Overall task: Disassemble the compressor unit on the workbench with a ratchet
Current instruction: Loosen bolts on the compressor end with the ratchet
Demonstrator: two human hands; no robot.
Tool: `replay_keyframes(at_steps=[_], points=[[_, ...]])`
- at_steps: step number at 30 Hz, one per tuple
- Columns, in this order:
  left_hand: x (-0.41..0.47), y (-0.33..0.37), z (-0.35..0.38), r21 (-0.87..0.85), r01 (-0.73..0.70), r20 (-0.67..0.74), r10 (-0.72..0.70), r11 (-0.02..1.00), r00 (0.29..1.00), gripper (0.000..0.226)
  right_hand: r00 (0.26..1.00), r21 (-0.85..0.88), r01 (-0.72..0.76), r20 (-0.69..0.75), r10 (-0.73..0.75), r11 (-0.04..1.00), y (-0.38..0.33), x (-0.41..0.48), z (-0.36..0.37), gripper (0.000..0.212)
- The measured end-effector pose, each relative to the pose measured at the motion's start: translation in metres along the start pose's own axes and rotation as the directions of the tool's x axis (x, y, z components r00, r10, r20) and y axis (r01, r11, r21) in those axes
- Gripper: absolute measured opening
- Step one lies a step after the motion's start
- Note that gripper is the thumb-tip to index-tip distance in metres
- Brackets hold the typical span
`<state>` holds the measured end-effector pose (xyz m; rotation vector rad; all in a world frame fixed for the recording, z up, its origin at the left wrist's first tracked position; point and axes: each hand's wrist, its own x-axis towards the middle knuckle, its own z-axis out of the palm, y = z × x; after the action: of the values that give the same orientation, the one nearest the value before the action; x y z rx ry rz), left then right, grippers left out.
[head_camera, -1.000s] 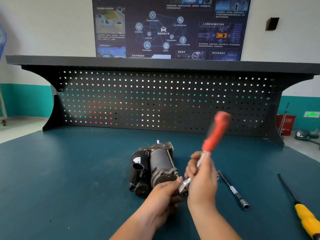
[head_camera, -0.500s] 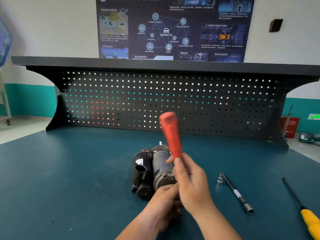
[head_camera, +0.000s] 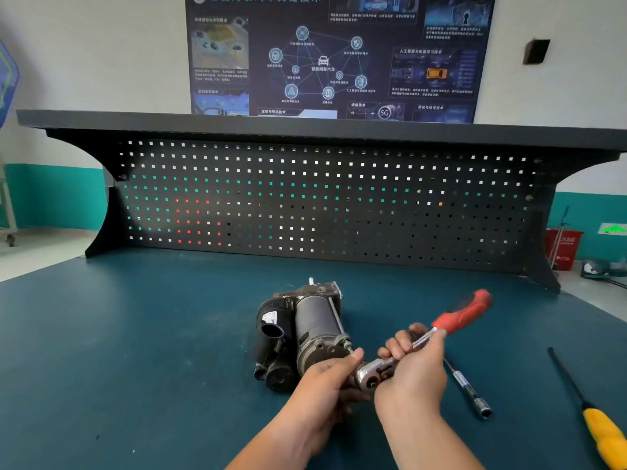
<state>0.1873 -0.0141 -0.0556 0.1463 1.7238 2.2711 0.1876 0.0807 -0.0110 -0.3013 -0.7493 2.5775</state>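
1. Compressor unit [head_camera: 312, 330] lies on its side on the workbench [head_camera: 135, 334], just ahead of my hands. Its long way runs from me toward the far side, and its near end faces me.
2. My left hand [head_camera: 325, 385] is the closer one. It sits right at the near end of the compressor unit and holds the shiny head of the ratchet [head_camera: 454, 317], thumb on top. The fingers below are hidden.
3. My right hand [head_camera: 414, 371] is just to the right of the compressor unit. Its fingers wrap round the metal neck of the ratchet. The red handle points up and away to the right.
4. The ratchet head is at the near right corner of the compressor unit, where a long bolt [head_camera: 336, 317] along its side ends. I think I am working that bolt loose. My hand covers the spot, so I cannot tell if the head sits on it well.
5. The next swing, I think, must go round that corner, with the head pushed toward the compressor unit.
6. Right of the compressor unit lies a thin extension bar [head_camera: 464, 385]. Further right is a screwdriver [head_camera: 597, 432] with a yellow handle.
7. Behind the compressor unit stands a black pegboard [head_camera: 305, 198], with a dark poster [head_camera: 339, 56] on the wall above.
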Motion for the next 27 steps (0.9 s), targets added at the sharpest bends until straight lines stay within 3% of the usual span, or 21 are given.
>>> replay_keyframes(at_steps=[2, 4, 7, 9, 11, 12, 14, 16, 19, 22, 24, 27], points=[[-0.003, 0.002, 0.0, 0.018, 0.026, -0.001, -0.026, 1.0, 1.0, 0.039, 0.996, -0.063, 0.06, 0.065, -0.056, 0.996, 0.002, 0.001, 0.0, 0.04], [-0.005, 0.003, 0.0, 0.014, 0.048, 0.008, -0.048, 0.999, 0.999, 0.039, 0.96, -0.189, 0.207, 0.23, -0.162, 0.96, 0.004, -0.002, 0.001, 0.038], [-0.006, 0.003, -0.001, 0.015, 0.047, 0.031, -0.047, 0.999, 0.998, 0.031, 0.796, -0.305, 0.454, 0.562, -0.226, 0.837, 0.007, -0.008, 0.001, 0.034], [-0.006, 0.001, -0.002, 0.013, 0.037, 0.043, -0.037, 0.999, 0.998, 0.023, 0.637, -0.34, 0.637, 0.738, -0.223, 0.691, 0.01, -0.013, -0.002, 0.03], [-0.007, 0.001, -0.003, -0.023, 0.013, 0.065, -0.011, 1.0, 0.998, 0.008, 0.479, -0.344, 0.819, 0.85, -0.218, 0.459, 0.016, -0.017, -0.006, 0.03], [-0.008, 0.002, -0.004, -0.053, -0.006, 0.085, 0.01, 0.999, 0.996, 0.007, 0.433, -0.347, 0.87, 0.877, -0.208, 0.349, 0.018, -0.018, -0.007, 0.03], [-0.007, 0.002, -0.004, -0.074, -0.032, 0.113, 0.04, 0.997, 0.993, 0.015, 0.408, -0.351, 0.898, 0.89, -0.206, 0.264, 0.02, -0.02, -0.007, 0.031], [-0.006, 0.001, -0.004, -0.07, -0.032, 0.088, 0.038, 0.997, 0.995, 0.023, 0.46, -0.364, 0.866, 0.848, -0.262, 0.342, 0.02, -0.02, -0.005, 0.028], [-0.004, 0.001, -0.002, -0.045, -0.011, 0.03, 0.012, 0.999, 0.999, 0.017, 0.73, -0.34, 0.597, 0.607, -0.316, 0.727, 0.016, -0.022, -0.001, 0.022], [0.0, 0.0, -0.001, -0.055, -0.007, 0.012, 0.008, 0.998, 1.0, 0.028, 0.945, -0.229, 0.287, 0.227, -0.236, 0.93, 0.006, -0.009, 0.0, 0.031], [0.001, -0.001, -0.001, -0.053, -0.013, 0.024, 0.015, 0.998, 1.0, 0.036, 0.992, -0.135, 0.121, 0.064, -0.113, 0.983, 0.001, -0.001, 0.0, 0.033], [0.001, -0.002, -0.002, -0.054, 0.01, 0.009, -0.01, 0.998, 1.0, 0.03, 0.992, -0.138, 0.108, 0.075, -0.099, 0.985, 0.001, 0.002, 0.0, 0.033]])
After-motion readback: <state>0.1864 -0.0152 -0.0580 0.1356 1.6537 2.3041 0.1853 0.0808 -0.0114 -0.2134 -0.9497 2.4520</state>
